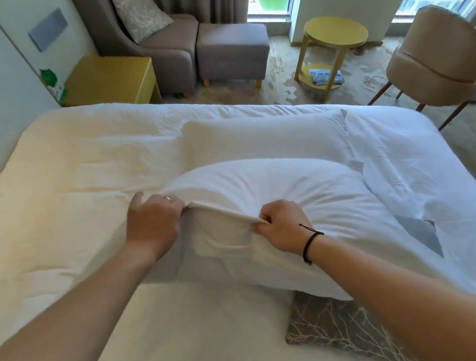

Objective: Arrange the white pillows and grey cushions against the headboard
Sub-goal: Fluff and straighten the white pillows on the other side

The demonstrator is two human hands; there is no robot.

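Left hand (153, 221) and right hand (281, 223): both pinching the open hem of the plump white cotton pillow (288, 204), seemingly straightening its case, over a grey branch-patterned cushion (335, 328).

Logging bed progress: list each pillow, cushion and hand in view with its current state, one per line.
Near white pillow: lying on the bed, its open case edge pinched by both hands.
Far white pillow: lying flat on the duvet, untouched.
Grey patterned cushion: on the bed, partly under the near pillow.
Armchair cushion: propped upright on the armchair.
Left hand: gripping the case edge.
Right hand: pinching the case edge.
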